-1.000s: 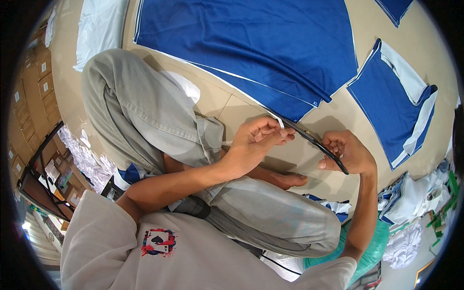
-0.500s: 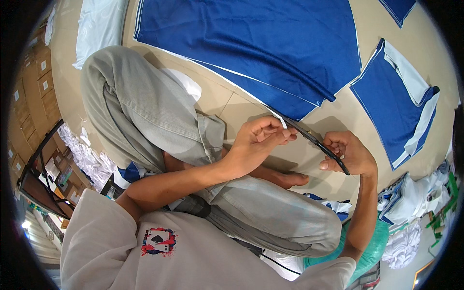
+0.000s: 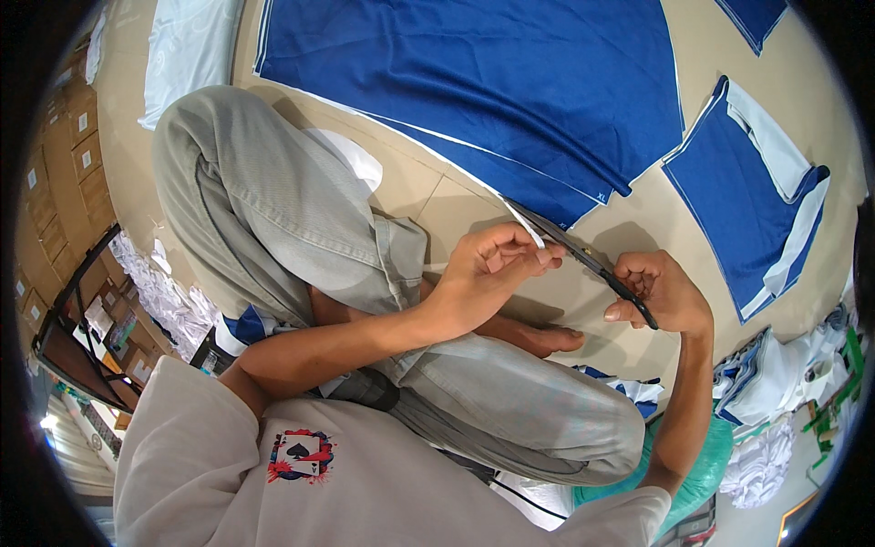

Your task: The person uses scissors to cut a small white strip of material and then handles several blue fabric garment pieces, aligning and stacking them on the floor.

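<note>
My left hand (image 3: pixel 492 273) pinches a narrow white strip (image 3: pixel 521 219) that runs along the lower edge of a layered blue fabric piece (image 3: pixel 465 73) with white borders. My right hand (image 3: pixel 652 287) has its fingers closed round the handles of long black scissors (image 3: pixel 606 273), whose blades reach up-left beside the strip at the fabric's edge, just past my left fingers. I sit on the beige tiled floor (image 3: pixel 437 191) with my bare foot (image 3: pixel 547 340) under my arms.
A smaller blue-and-white piece (image 3: pixel 702 173) lies at right, with another at top right. Folded pale fabric (image 3: pixel 187 50) is at upper left. Stacked cardboard boxes (image 3: pixel 59 191), a black metal frame and white cloth heaps line the left; fabric piles (image 3: pixel 775 374) and a teal bag (image 3: pixel 679 474) sit lower right.
Both hands and the scissors have shifted very slightly to the right. A little more of the white strip now shows between the fabric edge and my left fingers.
</note>
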A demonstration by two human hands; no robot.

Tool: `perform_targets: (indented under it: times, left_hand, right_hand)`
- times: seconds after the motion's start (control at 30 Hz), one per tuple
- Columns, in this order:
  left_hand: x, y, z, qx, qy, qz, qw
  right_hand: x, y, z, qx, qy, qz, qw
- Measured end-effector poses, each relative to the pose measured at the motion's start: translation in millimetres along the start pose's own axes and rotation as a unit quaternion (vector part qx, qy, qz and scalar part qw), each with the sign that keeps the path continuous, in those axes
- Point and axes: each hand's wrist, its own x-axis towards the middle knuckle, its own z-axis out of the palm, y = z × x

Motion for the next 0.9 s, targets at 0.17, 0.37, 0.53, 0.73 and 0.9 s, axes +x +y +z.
perform_targets:
  times: [0.17,0.37,0.53,0.73,0.9]
  left_hand:
    - [-1,0,4,-0.039,0.004,0.002,0.999]
    - [-3,4,4,-0.017,0.000,0.004,1.000]
    - [-6,-2,1,-0.011,-0.012,0.015,1.000]
    - [-7,1,2,0.000,-0.018,0.001,1.000]
    - [-7,-4,2,-0.002,-0.026,0.008,1.000]
  right_hand:
    - [0,5,3,0.006,0.002,-0.053,0.999]
    - [3,3,2,0.008,-0.006,-0.058,0.998]
    - [10,-5,2,0.017,-0.016,-0.051,0.998]
    - [15,-17,1,0.007,-0.019,-0.025,0.999]
    - [14,-14,1,0.019,-0.020,-0.025,0.999]
